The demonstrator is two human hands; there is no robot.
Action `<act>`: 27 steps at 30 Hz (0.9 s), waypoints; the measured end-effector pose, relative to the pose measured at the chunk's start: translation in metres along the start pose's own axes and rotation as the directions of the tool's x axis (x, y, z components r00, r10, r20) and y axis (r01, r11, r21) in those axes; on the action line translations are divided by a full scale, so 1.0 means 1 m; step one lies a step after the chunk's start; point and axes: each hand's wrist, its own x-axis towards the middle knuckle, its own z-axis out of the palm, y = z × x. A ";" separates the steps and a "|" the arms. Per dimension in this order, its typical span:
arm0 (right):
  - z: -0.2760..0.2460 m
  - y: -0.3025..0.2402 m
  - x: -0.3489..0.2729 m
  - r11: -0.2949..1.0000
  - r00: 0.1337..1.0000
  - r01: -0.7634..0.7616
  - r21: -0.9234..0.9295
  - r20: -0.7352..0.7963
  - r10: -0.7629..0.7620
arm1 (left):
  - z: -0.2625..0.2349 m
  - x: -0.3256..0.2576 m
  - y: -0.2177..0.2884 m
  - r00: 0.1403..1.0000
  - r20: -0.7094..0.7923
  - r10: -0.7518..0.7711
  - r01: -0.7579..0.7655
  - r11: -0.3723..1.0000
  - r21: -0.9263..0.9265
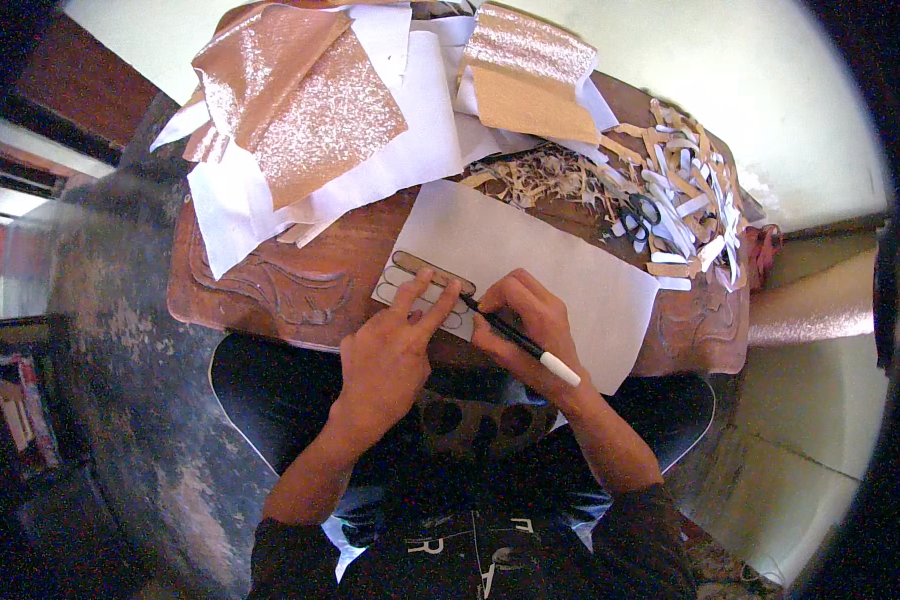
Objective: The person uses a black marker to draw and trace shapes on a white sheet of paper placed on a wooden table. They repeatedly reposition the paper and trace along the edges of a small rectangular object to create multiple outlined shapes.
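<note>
A white sheet (pixel 530 255) lies on a carved wooden table (pixel 270 290) in front of me. On its left end rests a narrow brown strip template (pixel 425 270) with rounded ends, above several traced outlines. My left hand (pixel 390 355) presses fingers flat on the template and sheet. My right hand (pixel 530 320) holds a black pen with a white cap end (pixel 520 340), its tip touching the sheet at the template's right end.
Glittery rose-gold sheets (pixel 300 95) and white sheets (pixel 410 140) pile at the table's back left. Another glittery folded piece (pixel 530 70) sits behind. Cut strips and scraps (pixel 670 190) with scissors (pixel 645 210) cover the back right. A glitter roll (pixel 820 310) lies off the right.
</note>
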 end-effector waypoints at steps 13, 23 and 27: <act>-0.004 -0.001 0.000 0.998 0.998 -0.063 0.017 0.002 0.063 | -0.006 0.002 0.003 0.997 0.066 -0.046 0.047 0.999 -0.012; -0.006 0.002 0.001 0.998 0.998 -0.064 0.006 -0.024 0.065 | 0.000 0.001 0.001 0.999 0.013 -0.042 0.043 0.999 -0.029; -0.006 0.005 0.001 0.997 0.997 -0.070 0.024 -0.038 0.071 | -0.001 0.001 0.001 0.999 0.019 -0.046 0.046 0.998 -0.032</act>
